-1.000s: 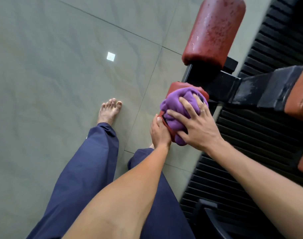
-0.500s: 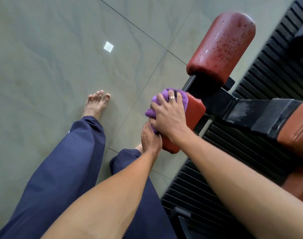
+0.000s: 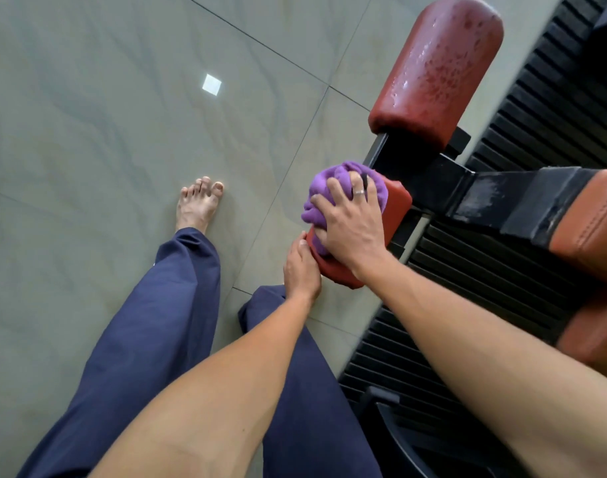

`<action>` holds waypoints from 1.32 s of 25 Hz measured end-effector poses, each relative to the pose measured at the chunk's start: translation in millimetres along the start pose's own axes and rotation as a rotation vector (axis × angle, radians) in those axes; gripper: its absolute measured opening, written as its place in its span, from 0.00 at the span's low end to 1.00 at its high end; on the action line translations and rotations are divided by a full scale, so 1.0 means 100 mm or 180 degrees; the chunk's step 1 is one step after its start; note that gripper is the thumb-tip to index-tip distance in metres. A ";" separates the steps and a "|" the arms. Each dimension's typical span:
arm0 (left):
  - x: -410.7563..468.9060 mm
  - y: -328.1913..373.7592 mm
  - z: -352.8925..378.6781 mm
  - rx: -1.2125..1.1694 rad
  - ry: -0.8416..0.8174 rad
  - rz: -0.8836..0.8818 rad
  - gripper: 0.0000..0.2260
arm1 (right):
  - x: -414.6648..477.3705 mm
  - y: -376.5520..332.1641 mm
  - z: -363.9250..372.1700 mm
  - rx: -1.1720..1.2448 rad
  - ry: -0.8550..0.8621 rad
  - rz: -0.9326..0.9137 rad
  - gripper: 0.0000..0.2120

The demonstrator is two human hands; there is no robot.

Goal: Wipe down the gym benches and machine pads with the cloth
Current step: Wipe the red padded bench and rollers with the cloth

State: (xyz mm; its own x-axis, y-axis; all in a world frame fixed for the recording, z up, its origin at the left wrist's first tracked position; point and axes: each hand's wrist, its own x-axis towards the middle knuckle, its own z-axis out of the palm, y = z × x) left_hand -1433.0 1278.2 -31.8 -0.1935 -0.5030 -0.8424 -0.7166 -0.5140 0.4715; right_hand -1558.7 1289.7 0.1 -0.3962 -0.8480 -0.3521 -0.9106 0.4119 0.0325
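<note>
A bunched purple cloth [image 3: 333, 184] lies on the lower red roller pad [image 3: 397, 210] of a gym machine. My right hand [image 3: 352, 225] presses it there, fingers spread and curled over the bunch, a ring on one finger. At the pad's near end, my left hand [image 3: 300, 267] holds on, thumb against the end face and fingers hidden under the pad. A larger upper red roller pad [image 3: 436, 70], wet and speckled, stands beyond on the same black frame [image 3: 485, 194].
A brown seat pad [image 3: 595, 219] runs off the right edge. Under the machine lies a black ribbed mat [image 3: 474, 281]. Grey floor tiles [image 3: 105, 132] fill the left. My bare foot [image 3: 197, 205] and blue trouser legs stand beside the lower pad.
My right hand has rubbed the cloth around the lower pad, from its near side up over the top. My left hand has stayed at the pad's end.
</note>
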 end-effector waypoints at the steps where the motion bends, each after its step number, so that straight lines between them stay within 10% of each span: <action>1: -0.03 0.01 -0.08 0.0048 0.0061 -0.0124 0.20 | -0.16 -0.07 -0.02 0.0105 0.0037 0.0066 0.20; 10: -0.11 0.77 -0.58 0.0755 -0.0042 0.0079 0.21 | -0.39 -0.33 -0.34 0.0389 -0.0790 0.0321 0.15; 15: -0.18 1.35 -0.68 0.1071 -0.0314 0.0279 0.20 | -0.17 -0.33 -0.83 0.1431 -0.1032 0.1583 0.24; 25: 0.18 2.35 -0.39 0.1766 -0.0782 0.1008 0.20 | 0.29 0.21 -1.16 0.2554 0.0000 0.3210 0.28; 33: 0.40 2.53 0.28 0.1734 -0.0768 0.0883 0.22 | 0.54 0.92 -0.83 0.2540 0.1073 0.3363 0.27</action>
State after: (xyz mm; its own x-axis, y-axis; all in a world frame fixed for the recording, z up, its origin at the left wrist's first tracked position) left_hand -1640.5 1147.6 46.6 -0.5193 -0.3636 -0.7734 -0.8431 0.0697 0.5332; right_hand -1673.3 1253.8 61.3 -0.9684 -0.0042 -0.2495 0.1102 0.8898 -0.4429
